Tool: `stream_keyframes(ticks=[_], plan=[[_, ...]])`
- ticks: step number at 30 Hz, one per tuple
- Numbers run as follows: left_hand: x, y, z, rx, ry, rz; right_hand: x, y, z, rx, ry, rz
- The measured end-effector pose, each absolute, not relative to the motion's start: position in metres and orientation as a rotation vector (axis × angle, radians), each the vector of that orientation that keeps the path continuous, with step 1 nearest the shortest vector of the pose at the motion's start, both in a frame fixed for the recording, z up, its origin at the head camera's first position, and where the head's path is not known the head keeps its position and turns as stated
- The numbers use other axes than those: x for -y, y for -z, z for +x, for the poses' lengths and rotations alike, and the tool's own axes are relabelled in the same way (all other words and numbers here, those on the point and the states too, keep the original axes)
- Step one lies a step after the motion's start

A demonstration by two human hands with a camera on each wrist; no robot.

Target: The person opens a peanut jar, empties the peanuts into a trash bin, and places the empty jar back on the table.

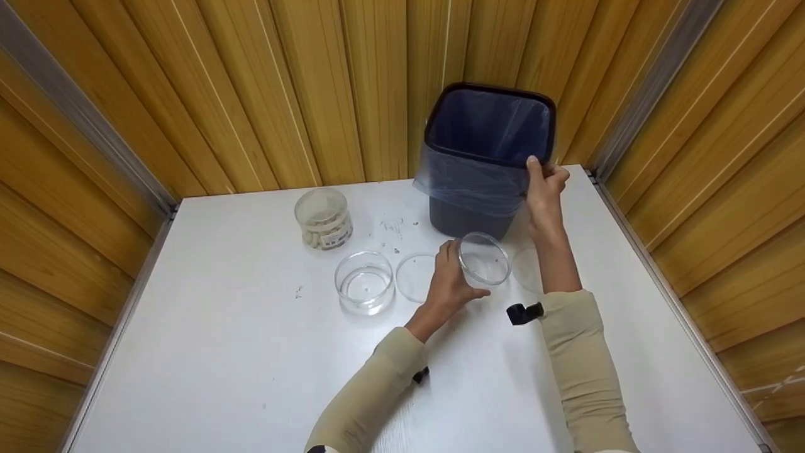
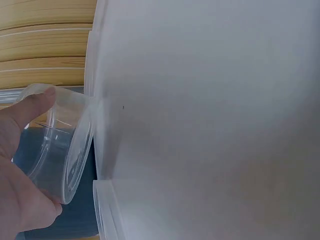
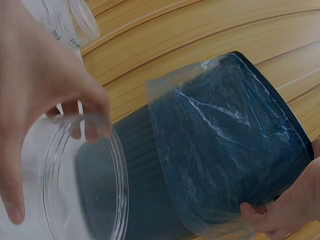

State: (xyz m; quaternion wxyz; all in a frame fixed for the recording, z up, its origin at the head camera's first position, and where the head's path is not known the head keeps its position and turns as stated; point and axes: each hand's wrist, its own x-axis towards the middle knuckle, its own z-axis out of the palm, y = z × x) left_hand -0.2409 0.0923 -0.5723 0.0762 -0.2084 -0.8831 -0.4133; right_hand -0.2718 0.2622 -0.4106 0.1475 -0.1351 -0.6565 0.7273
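My left hand (image 1: 448, 281) holds a clear round plastic jar (image 1: 489, 261) in front of the bin, thumb on one side and fingers on the other. The jar is tilted, and the left wrist view shows it see-through with nothing inside. With my right hand (image 1: 544, 195) I grip the right front corner of a dark trash bin (image 1: 465, 217) at its rim. A thin translucent bag (image 3: 220, 135) lines the bin and folds down over its outside. In the right wrist view the right thumb presses on the bag's folded edge.
A second clear jar (image 1: 366, 292) stands open left of my left hand. Round clear lids lie on the table, one beside that jar (image 1: 412, 280), another near my right forearm (image 1: 527, 272). Farther back is a jar with pale pieces (image 1: 324, 220). Wood-patterned walls (image 1: 339, 94) enclose the table.
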Motion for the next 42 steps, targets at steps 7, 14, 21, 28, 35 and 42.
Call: stream_keyframes(ticks=[7,14,21,28,35,42], plan=[[-0.105,0.579,-0.243,2.680,1.279,-0.676,-0.260,0.410,-0.272,1.887,-2.083,-0.411],[-0.112,0.583,-0.243,2.743,1.317,-0.653,-0.261,0.411,-0.271,1.867,-2.084,-0.394],[-0.113,0.586,-0.242,2.757,1.249,-0.634,-0.259,0.412,-0.272,1.864,-2.098,-0.383],[-0.108,0.575,-0.240,2.748,1.178,-0.729,-0.262,0.412,-0.273,1.870,-2.082,-0.391],[-0.071,0.547,-0.244,2.690,1.322,-0.697,-0.264,0.415,-0.278,1.867,-2.071,-0.368],[-0.019,0.518,-0.241,2.554,1.259,-0.673,-0.261,0.417,-0.277,1.963,-1.774,-0.394]])
